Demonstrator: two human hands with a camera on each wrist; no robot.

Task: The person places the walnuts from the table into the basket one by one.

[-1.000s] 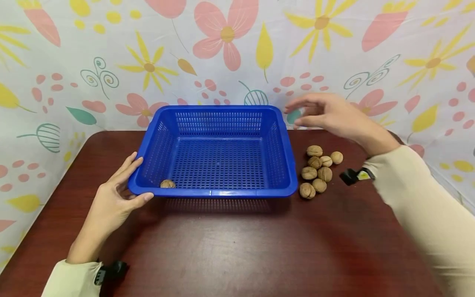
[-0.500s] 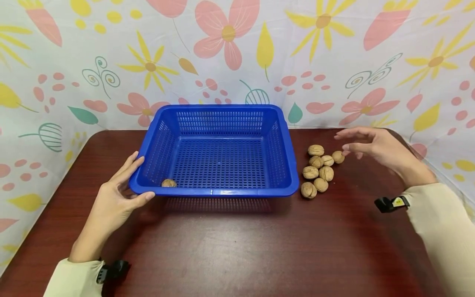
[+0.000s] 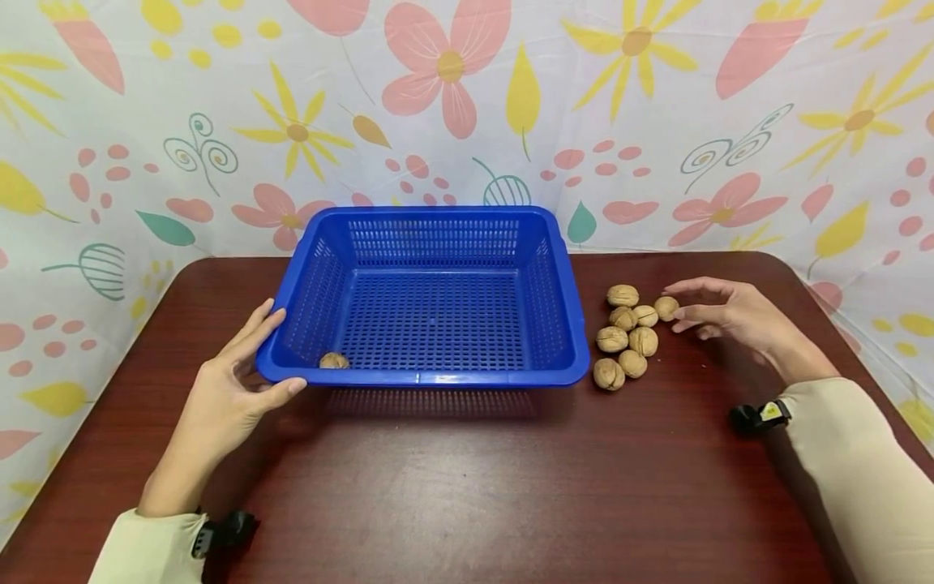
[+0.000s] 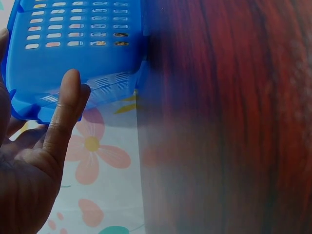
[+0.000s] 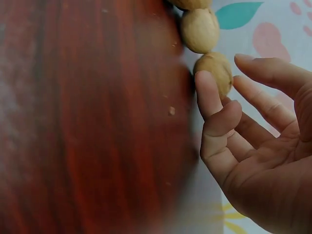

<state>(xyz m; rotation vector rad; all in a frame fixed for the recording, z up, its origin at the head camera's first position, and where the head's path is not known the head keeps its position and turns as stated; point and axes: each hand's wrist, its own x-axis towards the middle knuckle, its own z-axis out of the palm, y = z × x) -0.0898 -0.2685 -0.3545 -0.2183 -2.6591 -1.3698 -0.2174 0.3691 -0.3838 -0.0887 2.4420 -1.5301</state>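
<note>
My left hand holds the near left corner of a blue plastic basket, thumb at the front rim and fingers along the left side. The left wrist view shows that hand's thumb and fingers at the basket's slotted wall. One walnut lies inside, at the basket's near left. Right of the basket, my right hand reaches to the outermost walnut of a cluster. In the right wrist view its fingers are spread around this walnut; a fingertip overlaps it, and contact is unclear.
Several more walnuts lie close together between the basket and my right hand. All stand on a dark red wooden table. A white flowered cloth rises behind the table's back edge.
My right hand has come from above the basket's right side, over to the right and down to the outermost walnut. My left hand and the basket stay in place.
</note>
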